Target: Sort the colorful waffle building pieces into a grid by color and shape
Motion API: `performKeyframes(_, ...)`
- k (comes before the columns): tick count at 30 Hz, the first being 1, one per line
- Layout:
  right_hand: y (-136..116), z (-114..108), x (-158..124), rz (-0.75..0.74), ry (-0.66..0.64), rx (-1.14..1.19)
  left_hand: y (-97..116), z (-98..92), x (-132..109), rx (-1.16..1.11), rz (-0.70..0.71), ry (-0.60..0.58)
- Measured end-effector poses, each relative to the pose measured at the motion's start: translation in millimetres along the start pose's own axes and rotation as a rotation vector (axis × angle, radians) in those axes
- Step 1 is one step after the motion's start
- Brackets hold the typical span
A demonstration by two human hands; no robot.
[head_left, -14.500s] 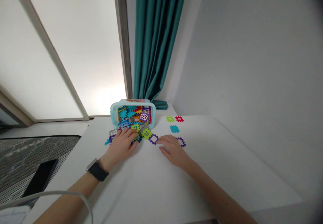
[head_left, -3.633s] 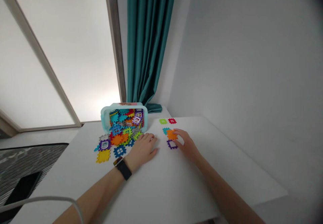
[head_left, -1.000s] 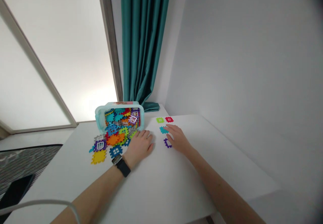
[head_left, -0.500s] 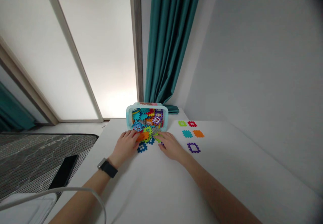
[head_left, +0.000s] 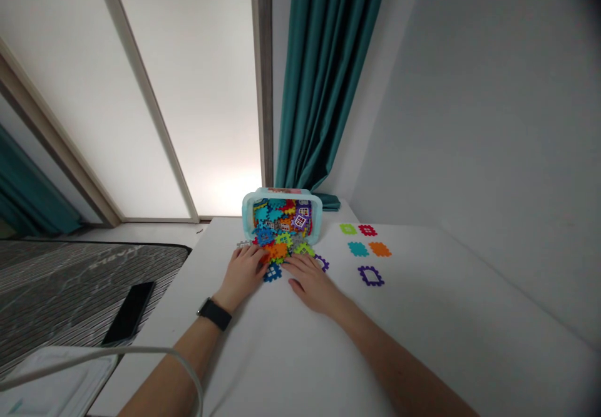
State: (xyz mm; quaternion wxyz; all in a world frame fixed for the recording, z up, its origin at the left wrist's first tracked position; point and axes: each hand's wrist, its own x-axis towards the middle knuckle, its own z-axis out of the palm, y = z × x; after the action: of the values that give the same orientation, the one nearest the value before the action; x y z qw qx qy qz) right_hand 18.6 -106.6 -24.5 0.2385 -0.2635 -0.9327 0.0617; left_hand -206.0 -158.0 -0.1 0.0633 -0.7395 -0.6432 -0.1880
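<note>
A light-blue plastic bin (head_left: pixel 318 220) lies tipped toward me, full of colourful plastic building pieces with notched edges. More of them spill from its mouth in a pile, among them an orange piece (head_left: pixel 277 251), a lime green piece (head_left: pixel 304 250) and a dark blue window piece (head_left: pixel 272 272). My left hand (head_left: pixel 244 271) rests at the pile's left side, fingers bent and apart from the thumb, touching the pieces by the orange one. My right hand (head_left: pixel 312 284) lies with fingers stretched toward the pile's front edge, thumb spread. No piece shows in either grasp.
Right of the pile, a lime green square (head_left: pixel 348 229), a red one (head_left: pixel 367 230), a teal one (head_left: pixel 358 249), an orange one (head_left: pixel 380 249) and a purple frame (head_left: pixel 370 276) lie apart on the white table (head_left: pixel 300 354). A pale cable (head_left: pixel 154 349) crosses near my left forearm.
My right hand has shifted left along the pile's front, uncovering a purple frame piece beside it. A grey piece now shows above my left hand. The view has turned slightly left.
</note>
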Motion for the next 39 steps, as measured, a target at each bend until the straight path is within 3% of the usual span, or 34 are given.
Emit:
performKeyframes(10, 3, -7, -6, -0.016, 0.025, -0.012, -6, 4.9, -3, -0.08, 0.012, 0.059)
performKeyframes(33, 11, -12, -1, -0.08, 0.015, 0.005, 2, 1.9, -6, -0.093, 0.06, 0.057)
performKeyframes(39, 9, -13, -2, -0.07, 0.005, -0.007, 10, -0.5, -8, -0.163, 0.155, 0.05)
